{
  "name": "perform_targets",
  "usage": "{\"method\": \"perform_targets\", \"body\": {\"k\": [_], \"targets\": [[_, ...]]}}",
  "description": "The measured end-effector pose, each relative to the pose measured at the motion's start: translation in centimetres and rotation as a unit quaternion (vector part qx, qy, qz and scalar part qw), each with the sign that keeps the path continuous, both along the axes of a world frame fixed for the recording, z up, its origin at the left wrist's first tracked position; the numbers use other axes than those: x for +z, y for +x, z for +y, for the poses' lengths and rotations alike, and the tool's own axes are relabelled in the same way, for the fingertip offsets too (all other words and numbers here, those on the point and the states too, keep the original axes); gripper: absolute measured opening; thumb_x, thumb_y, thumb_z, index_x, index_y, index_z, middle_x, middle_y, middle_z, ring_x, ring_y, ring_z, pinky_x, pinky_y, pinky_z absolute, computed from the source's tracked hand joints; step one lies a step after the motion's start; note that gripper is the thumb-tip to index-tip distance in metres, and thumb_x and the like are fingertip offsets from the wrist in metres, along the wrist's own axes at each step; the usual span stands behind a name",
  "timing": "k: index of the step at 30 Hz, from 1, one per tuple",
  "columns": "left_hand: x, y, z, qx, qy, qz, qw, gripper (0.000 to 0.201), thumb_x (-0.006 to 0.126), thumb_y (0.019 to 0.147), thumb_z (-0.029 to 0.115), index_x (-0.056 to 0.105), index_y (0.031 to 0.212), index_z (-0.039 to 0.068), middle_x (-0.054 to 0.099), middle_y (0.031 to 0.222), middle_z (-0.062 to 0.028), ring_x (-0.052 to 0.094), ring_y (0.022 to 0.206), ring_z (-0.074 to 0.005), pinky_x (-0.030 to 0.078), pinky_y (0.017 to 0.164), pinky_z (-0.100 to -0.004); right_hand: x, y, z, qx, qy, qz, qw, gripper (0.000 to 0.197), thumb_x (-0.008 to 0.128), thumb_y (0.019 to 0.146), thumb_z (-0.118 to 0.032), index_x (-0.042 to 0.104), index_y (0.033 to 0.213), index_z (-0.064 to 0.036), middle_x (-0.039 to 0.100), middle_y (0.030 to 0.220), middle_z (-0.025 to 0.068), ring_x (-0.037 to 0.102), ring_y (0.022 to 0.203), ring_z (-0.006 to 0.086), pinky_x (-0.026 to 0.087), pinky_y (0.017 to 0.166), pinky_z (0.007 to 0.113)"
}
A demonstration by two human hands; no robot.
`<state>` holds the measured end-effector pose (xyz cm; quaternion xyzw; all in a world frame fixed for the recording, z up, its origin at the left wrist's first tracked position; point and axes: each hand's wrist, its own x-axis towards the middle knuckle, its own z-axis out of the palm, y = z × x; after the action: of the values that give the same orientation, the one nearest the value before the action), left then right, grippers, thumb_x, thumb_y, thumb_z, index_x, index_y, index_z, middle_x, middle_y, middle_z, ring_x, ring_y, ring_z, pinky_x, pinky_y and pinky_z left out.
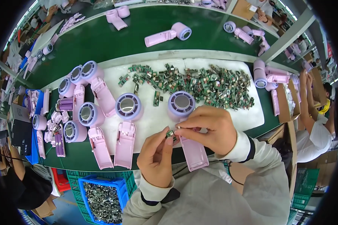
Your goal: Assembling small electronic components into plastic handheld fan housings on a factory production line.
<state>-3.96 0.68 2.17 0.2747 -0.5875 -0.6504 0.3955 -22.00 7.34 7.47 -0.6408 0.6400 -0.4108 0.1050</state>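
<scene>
Between the thumb and forefinger of my left hand (156,155) is a small green circuit board (170,134). My right hand (210,129) pinches close beside that board, thumb and forefinger pressed together; a tiny pale tip shows there, too small to name. Beneath my right hand lies a pink fan housing, its round lilac head (181,104) beyond the fingers and its open handle shell (194,153) toward me. To the left, another pink fan housing (125,144) lies with its hollow handle facing up. A heap of green circuit boards (210,84) spreads over the white foam sheet (150,123).
More pink fan housings (88,114) crowd the left, near a blue bin (34,144). A green conveyor (139,26) runs behind, carrying several housings. Cardboard boxes (287,101) stand at right. A blue crate (118,183) of small parts sits below the table. Other people work on both sides.
</scene>
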Motion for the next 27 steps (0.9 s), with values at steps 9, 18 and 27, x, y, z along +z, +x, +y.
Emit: {"method": "perform_targets", "body": {"k": [9, 18, 27], "targets": [[0.1, -1.4, 0.0, 0.038, -0.034, 0.026, 0.998, 0.031, 0.063, 0.098, -0.005, 0.067, 0.128, 0.0, 0.066, 0.117, -0.0117, 0.069, 0.096, -0.0135, 0.055, 0.083, -0.0242, 0.7, 0.0, -0.8, 0.03, -0.049, 0.123, 0.991, 0.023, 0.077, 0.079, -0.001, 0.071, 0.102, -0.0011, 0.063, 0.09, 0.01, 0.062, 0.075, 0.0291, 0.051, 0.062, 0.035], [-0.1, -1.0, -0.2, 0.046, -0.131, -0.028, 0.99, 0.03, 0.065, 0.098, -0.002, 0.07, 0.126, 0.004, 0.069, 0.112, -0.0129, 0.069, 0.094, -0.0162, 0.055, 0.08, -0.0267, 0.5, -0.2, -0.8, 0.047, -0.072, 0.19, 0.978, 0.021, 0.077, 0.076, 0.001, 0.069, 0.095, -0.001, 0.06, 0.085, 0.0089, 0.061, 0.073, 0.0274, 0.05, 0.062, 0.036], [0.3, 0.3, -1.0, 0.008, -0.203, -0.077, 0.976, 0.032, 0.066, 0.095, -0.003, 0.07, 0.127, 0.003, 0.069, 0.111, -0.0156, 0.07, 0.092, -0.0216, 0.055, 0.081, -0.0293, 1.0, -1.3, -1.0, 0.092, -0.04, 0.175, 0.979, 0.017, 0.076, 0.076, 0.001, 0.07, 0.092, -0.0022, 0.061, 0.083, 0.0079, 0.061, 0.07, 0.0266, 0.05, 0.06, 0.035]]}}
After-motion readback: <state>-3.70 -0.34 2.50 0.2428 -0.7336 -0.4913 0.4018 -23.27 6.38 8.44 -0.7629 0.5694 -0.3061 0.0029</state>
